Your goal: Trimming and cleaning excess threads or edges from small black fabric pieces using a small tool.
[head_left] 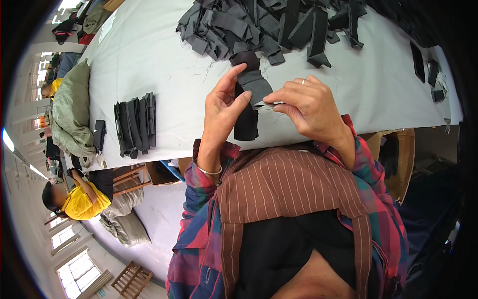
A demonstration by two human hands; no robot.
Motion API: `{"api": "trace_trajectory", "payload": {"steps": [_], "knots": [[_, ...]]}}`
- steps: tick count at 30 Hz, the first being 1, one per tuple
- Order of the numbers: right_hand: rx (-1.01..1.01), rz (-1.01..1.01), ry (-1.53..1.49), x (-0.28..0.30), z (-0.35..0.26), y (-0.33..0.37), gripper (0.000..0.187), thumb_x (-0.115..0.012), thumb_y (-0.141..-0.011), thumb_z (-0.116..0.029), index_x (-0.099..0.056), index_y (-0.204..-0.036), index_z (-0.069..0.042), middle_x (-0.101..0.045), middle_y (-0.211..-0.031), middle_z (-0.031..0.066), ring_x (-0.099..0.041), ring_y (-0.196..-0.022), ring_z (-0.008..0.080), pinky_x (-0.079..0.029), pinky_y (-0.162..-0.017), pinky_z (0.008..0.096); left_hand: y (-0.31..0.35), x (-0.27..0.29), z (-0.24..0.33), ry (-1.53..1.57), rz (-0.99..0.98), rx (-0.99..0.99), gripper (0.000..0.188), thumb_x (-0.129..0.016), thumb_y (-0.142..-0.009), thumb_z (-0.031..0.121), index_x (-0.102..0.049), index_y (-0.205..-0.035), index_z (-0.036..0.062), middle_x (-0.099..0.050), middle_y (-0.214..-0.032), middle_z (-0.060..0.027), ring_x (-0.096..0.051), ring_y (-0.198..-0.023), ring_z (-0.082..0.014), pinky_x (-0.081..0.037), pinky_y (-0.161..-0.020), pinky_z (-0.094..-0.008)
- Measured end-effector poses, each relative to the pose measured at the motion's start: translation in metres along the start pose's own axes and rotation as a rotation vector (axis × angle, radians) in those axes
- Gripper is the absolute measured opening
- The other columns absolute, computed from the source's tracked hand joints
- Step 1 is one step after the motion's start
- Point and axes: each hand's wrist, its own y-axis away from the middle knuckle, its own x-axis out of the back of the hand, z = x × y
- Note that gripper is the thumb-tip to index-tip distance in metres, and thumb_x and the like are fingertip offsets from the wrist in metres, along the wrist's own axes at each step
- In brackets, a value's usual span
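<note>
My left hand (pixel 222 108) grips a dark grey fabric piece (pixel 255 85) between thumb and fingers, above the near part of the table. A darker strip (pixel 247 124) hangs below it, partly behind the thumb; whether the two are joined, I cannot tell. From the right comes my right hand (pixel 312 108), fingers pinched on a small silvery pointed tool (pixel 262 104). Its tip meets the lower edge of the grey fabric. The tool looks like thread snips, though the fingers cover most of it.
A loose heap of dark fabric pieces (pixel 234 27) lies at the table's far side. Stacked folded pieces (pixel 135 124) stand to the left on the white-covered table (pixel 174 99). A phone-like black object (pixel 417 62) rests at right. Beyond the left end, a person in yellow (pixel 87 202) works.
</note>
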Motion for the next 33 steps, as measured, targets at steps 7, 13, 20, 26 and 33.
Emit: {"api": "trace_trajectory", "payload": {"steps": [7,13,20,26,33], "knots": [[0.021,-0.025,0.12,-0.002,-0.004,-0.003,0.011,-0.071,-0.077,-0.02,-0.068,-0.087,-0.016,-0.061,-0.073,-0.0018,-0.056,-0.066,0.0192,-0.036,-0.061,0.0338,0.001,-0.001,0.003,0.037,0.002,0.033,0.051,-0.063,-0.083,0.0,-0.05,-0.132,-0.0005,-0.055,-0.118,-0.0034,-0.05,-0.106,-0.0088,-0.04,-0.09,-0.0224],[0.019,0.004,0.088,-0.008,-0.003,-0.004,0.008,-0.07,-0.077,-0.016,-0.067,-0.085,-0.015,-0.063,-0.072,-0.0014,-0.057,-0.065,0.0193,-0.036,-0.06,0.0329,0.004,0.001,0.002,0.0,0.015,0.022,0.036,-0.058,-0.085,0.001,-0.057,-0.121,-0.0013,-0.059,-0.103,-0.0007,-0.053,-0.091,-0.0059,-0.041,-0.08,-0.0199],[-0.15,0.062,-0.122,-0.004,-0.003,-0.005,0.014,-0.064,-0.081,-0.004,-0.069,-0.094,-0.006,-0.067,-0.083,0.0056,-0.06,-0.07,0.0201,-0.041,-0.067,0.0298,0.012,0.001,-0.001,0.432,0.171,0.146,0.001,-0.06,-0.087,0.004,-0.06,-0.088,0.0038,-0.055,-0.079,0.0039,-0.041,-0.066,-0.0026,-0.03,-0.059,-0.0184],[-0.344,0.028,-0.283,-0.009,-0.001,0.002,0.016,-0.059,-0.086,-0.002,-0.066,-0.101,0.001,-0.068,-0.09,0.0087,-0.063,-0.08,0.0157,-0.048,-0.073,0.0254,0.015,0.008,-0.015,0.426,0.118,0.107,0.02,-0.07,-0.083,0.001,-0.05,-0.083,0.0075,-0.057,-0.083,0.0002,-0.056,-0.077,-0.0068,-0.046,-0.066,-0.019],[-0.481,-0.027,-0.338,-0.012,0.002,0.007,0.015,-0.058,-0.089,-0.003,-0.065,-0.1,0.002,-0.068,-0.088,0.0083,-0.061,-0.081,0.0117,-0.047,-0.073,0.0236,0.016,-0.001,-0.01,0.43,0.082,0.095,0.028,-0.066,-0.081,-0.008,-0.052,-0.101,0.0047,-0.059,-0.099,-0.0048,-0.06,-0.085,-0.0094,-0.051,-0.075,-0.0212]]}}
